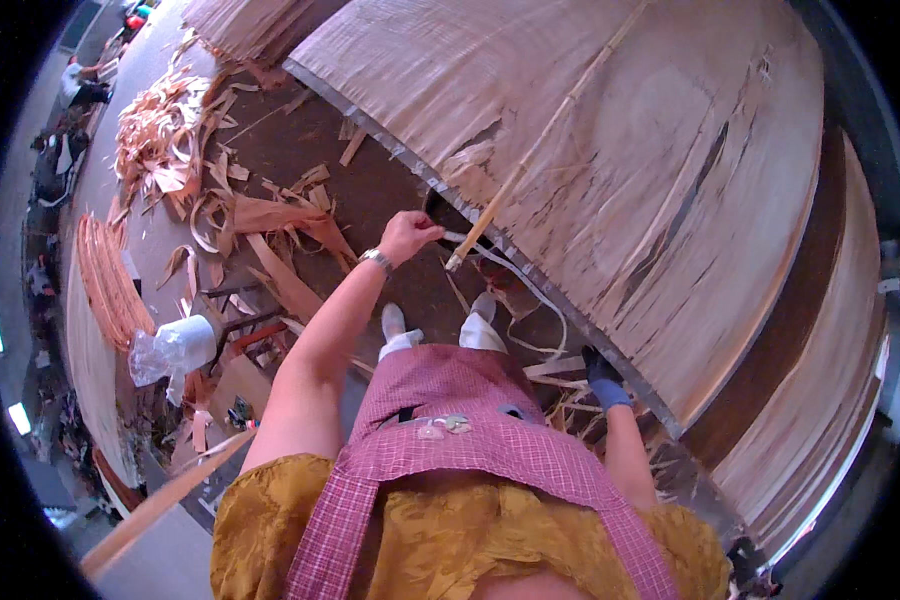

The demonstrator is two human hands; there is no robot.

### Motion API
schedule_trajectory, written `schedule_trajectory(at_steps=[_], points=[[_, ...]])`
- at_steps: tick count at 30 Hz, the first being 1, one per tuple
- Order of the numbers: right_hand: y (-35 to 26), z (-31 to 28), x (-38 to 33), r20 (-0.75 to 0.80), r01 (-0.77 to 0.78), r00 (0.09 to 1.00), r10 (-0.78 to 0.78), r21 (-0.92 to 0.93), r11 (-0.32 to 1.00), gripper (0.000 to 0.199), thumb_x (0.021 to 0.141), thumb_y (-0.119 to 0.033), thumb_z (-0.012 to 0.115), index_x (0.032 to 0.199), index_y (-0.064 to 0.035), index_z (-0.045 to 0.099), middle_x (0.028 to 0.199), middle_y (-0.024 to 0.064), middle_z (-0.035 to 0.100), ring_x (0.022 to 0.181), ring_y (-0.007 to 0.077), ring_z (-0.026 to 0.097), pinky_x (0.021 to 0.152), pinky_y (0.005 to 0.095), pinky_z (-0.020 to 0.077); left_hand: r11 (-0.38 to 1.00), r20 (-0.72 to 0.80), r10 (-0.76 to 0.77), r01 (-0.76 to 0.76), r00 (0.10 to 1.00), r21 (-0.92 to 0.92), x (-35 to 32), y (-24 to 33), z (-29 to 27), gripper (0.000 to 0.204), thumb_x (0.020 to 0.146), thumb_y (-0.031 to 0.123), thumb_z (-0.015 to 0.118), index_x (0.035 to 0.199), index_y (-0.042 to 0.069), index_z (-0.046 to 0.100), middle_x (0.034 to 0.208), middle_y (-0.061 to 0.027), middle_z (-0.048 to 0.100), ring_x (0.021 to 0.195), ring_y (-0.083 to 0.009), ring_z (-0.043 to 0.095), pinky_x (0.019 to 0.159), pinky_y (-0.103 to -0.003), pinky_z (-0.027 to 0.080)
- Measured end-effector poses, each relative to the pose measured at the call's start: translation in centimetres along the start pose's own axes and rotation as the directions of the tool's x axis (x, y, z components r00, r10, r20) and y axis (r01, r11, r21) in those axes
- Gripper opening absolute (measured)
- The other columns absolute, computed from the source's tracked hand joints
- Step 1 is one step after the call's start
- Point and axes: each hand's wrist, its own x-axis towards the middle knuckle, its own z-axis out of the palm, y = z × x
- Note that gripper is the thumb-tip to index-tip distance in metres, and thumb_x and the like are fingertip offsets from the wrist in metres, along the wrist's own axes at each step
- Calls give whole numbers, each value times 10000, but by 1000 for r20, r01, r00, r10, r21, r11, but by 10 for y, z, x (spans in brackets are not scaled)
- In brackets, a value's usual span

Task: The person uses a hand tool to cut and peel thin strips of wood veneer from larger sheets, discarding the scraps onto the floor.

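A pale narrow strap (518, 270) is pinched between the thumb and fingers of my bare left hand (410, 237), just off the edge of a large stack of wood veneer sheets (630, 180). From there the strap curves right along that edge and loops back low down. A long thin wooden stick (535, 155) lies across the top sheet, its near end jutting out close to my left hand. My right hand (602, 378), in a dark glove with a blue cuff, is at the stack's near edge farther right. Its fingers are too dark to make out.
Veneer scraps (300, 215) litter the floor on the left, beside a heap of curled shavings (165, 140). A plastic-wrapped white roll (185, 345) is at my left. More veneer sheets (820, 380) lie at the right. Another person (80, 85) sits far off at the upper left.
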Motion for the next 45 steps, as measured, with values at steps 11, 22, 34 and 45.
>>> schedule_trajectory(at_steps=[11, 22, 34, 45], points=[[-271, 27, 32, 37, 30, 943, 332, 980, -194, 422, 914, -158, 680, 1290, -40, 528, 1239, 73, 574, 1080, 188, 570, 939, 329, 475, 918, -190, 37, 42, 981, 395, 77, -3, 41, 275, 772, 271, 675, 990, 104, 697, 934, -160, 709, 887, -382, 672, 768, -450, 542], [-312, 142, 183, -8, 123, 971, 241, 875, -467, 353, 982, -244, 469, 1293, -97, 545, 1166, 66, 598, 1025, 200, 573, 923, 337, 478, 771, 80, -13, -41, 997, 635, 90, 4, 30, 197, 853, 238, 589, 931, 133, 737, 1008, -91, 688, 943, -270, 661, 772, -394, 494], [-419, -3, 98, 110, -15, 961, 255, 937, -348, 548, 1041, -343, 304, 1516, -71, 298, 1543, 107, 331, 1440, 229, 271, 1197, 342, 201, 576, -709, 20, 571, 705, 585, -32, -279, -288, 130, 815, 200, 597, 734, 138, 678, 753, -83, 664, 692, -282, 672, 585, -439, 496], [-529, 84, 35, -210, 650, 701, -681, 580, 490, 324, 982, -193, 527, 1252, -30, 600, 1186, 127, 661, 1019, 213, 646, 874, 350, 509, 925, -253, -234, 134, 939, -356, -138, -253, -222, 309, 713, 248, 793, 860, 67, 590, 832, -121, 655, 778, -271, 658, 694, -383, 515]])
